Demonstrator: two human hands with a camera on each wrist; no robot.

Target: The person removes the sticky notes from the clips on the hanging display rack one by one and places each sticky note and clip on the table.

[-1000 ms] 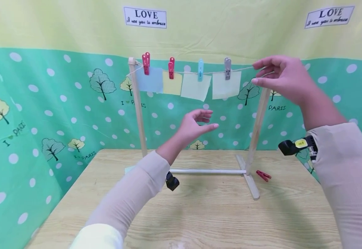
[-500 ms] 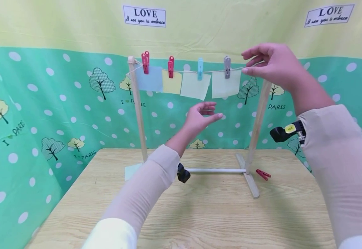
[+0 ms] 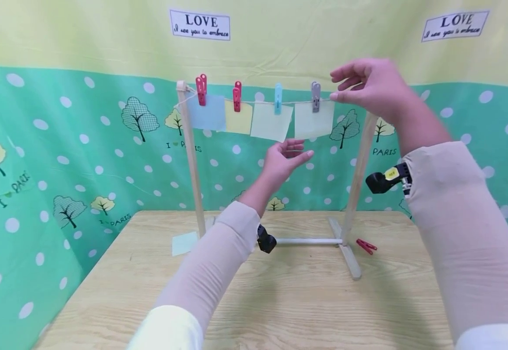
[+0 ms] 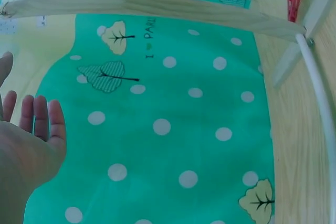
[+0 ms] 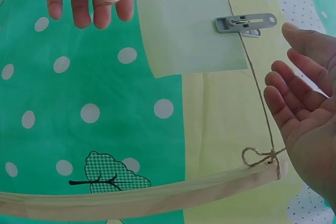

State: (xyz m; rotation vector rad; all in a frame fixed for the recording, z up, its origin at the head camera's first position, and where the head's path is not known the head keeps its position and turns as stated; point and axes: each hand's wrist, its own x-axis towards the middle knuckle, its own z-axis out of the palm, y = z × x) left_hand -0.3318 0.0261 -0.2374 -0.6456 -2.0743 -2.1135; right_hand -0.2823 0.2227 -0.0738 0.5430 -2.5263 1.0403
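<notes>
Pale green sticky notes hang from a string, the rightmost note [image 3: 314, 124] under a grey clothespin [image 5: 244, 22] and its neighbour [image 3: 271, 121] under a light blue clothespin [image 3: 278, 98]. My right hand [image 3: 374, 90] is just right of the grey clothespin, thumb and fingers apart and loosely bent, with nothing between them. In the right wrist view a gap shows between its fingertips and the clothespin. My left hand [image 3: 282, 160] is raised below the two notes, relaxed and holding nothing. Further left, red clothespins [image 3: 237, 97] hold a yellow note [image 3: 238, 116] and a blue note [image 3: 208, 112].
The string runs between two wooden posts [image 3: 359, 170], joined low down by a white bar [image 3: 311, 241]. A red clothespin [image 3: 366, 246] lies on the wooden table [image 3: 324, 306] by the right foot. A loose pale note [image 3: 184, 243] lies by the left post. A patterned curtain hangs behind.
My right hand has moved left and up from the string's right end toward the grey clothespin. My left hand has risen slightly to the right, closer to the notes.
</notes>
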